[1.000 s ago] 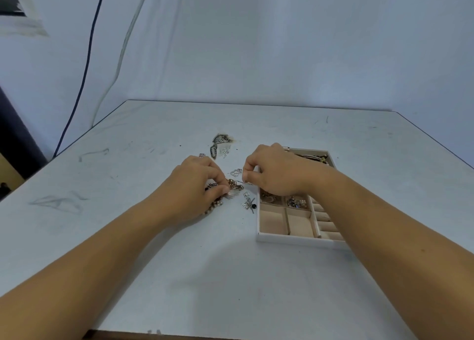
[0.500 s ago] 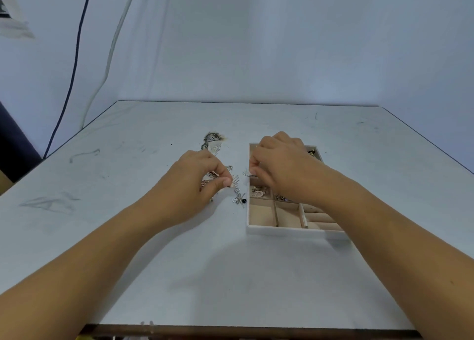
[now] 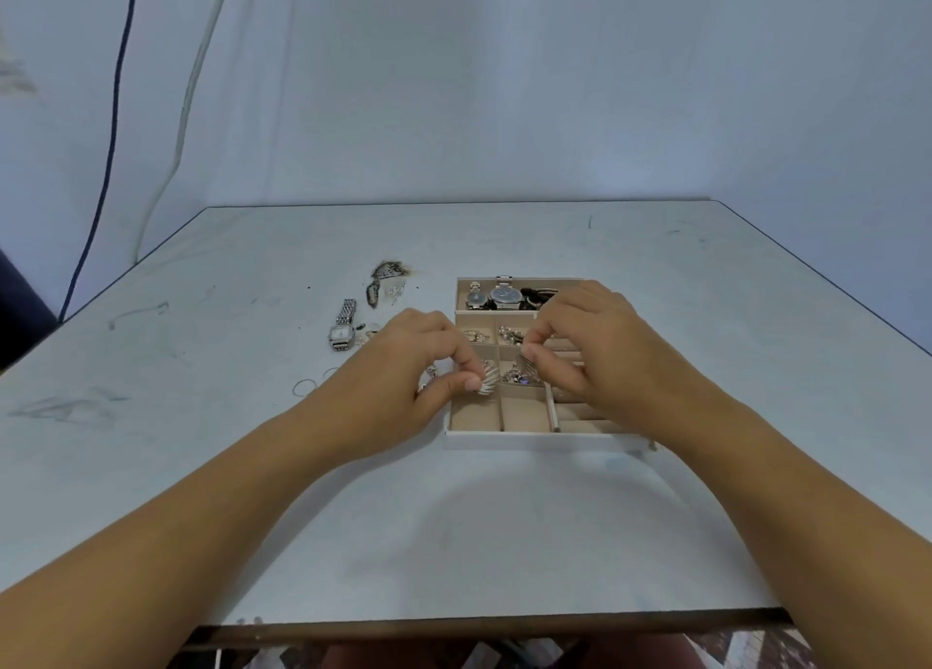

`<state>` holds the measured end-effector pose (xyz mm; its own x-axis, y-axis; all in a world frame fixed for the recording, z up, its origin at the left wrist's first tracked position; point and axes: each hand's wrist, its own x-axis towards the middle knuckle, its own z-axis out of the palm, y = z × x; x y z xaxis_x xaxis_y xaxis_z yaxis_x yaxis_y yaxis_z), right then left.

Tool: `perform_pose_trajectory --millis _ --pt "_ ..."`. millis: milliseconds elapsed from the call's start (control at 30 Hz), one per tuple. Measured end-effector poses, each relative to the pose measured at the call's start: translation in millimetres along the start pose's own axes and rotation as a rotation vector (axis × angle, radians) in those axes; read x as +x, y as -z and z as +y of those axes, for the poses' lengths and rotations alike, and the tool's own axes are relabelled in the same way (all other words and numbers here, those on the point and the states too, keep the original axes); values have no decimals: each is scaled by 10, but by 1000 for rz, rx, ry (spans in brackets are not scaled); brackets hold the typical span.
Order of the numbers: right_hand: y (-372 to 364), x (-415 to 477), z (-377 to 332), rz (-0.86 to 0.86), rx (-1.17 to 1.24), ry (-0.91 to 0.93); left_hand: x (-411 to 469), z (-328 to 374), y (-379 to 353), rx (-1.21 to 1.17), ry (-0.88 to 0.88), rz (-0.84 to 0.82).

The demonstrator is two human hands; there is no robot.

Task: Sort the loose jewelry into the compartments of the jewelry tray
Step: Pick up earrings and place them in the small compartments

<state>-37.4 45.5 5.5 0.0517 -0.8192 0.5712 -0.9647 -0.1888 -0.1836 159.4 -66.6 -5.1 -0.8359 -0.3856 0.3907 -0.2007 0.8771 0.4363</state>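
Note:
A white jewelry tray (image 3: 534, 439) with beige compartments lies on the table, right of centre. Its back compartment holds two watches (image 3: 497, 297); the middle compartments hold small silver pieces (image 3: 512, 335). My left hand (image 3: 418, 371) pinches a spiky silver earring (image 3: 488, 381) over the tray's left edge. My right hand (image 3: 585, 345) hovers over the tray's middle, thumb and finger pinched on a small dangling silver piece (image 3: 527, 363). Loose on the table to the left lie a silver watch (image 3: 343, 326), thin rings (image 3: 302, 388) and a dark patterned piece (image 3: 386, 272).
The grey table (image 3: 252, 492) ends at a front edge near me and a right edge running diagonally. Two cables (image 3: 113, 128) hang down the wall at back left. Scuff marks dot the tabletop on the left.
Both hands moved right, from the loose pile to over the tray, each carrying a small piece. The silver watch and rings on the left are now uncovered.

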Motion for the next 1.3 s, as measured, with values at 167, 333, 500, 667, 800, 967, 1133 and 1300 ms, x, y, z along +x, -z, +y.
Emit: perform_pose_trajectory --millis 167,333,500,667,800,967,1133,1300 --pt "89 -70 86 -33 54 -17 5 15 -20 -3 -2 -38" --pt "14 -138 44 -32 89 -48 -9 19 34 18 -2 -158" --pt "-43 -164 25 -43 83 -32 -29 39 65 21 -32 -170" --pt "-61 -190 28 -51 92 -18 -140 -50 -5 26 -32 -80" --pt "-63 -164 8 -58 90 -15 -179 -84 6 69 -22 -86" --pt "-94 -104 -99 -74 94 35 -202 -96 -2 75 -1 -86" --pt "-115 -22 -180 -145 94 94 -221 -93 -22 78 0 -70" --pt "-104 84 -228 -196 131 82 -216 -98 -25 72 17 -70"
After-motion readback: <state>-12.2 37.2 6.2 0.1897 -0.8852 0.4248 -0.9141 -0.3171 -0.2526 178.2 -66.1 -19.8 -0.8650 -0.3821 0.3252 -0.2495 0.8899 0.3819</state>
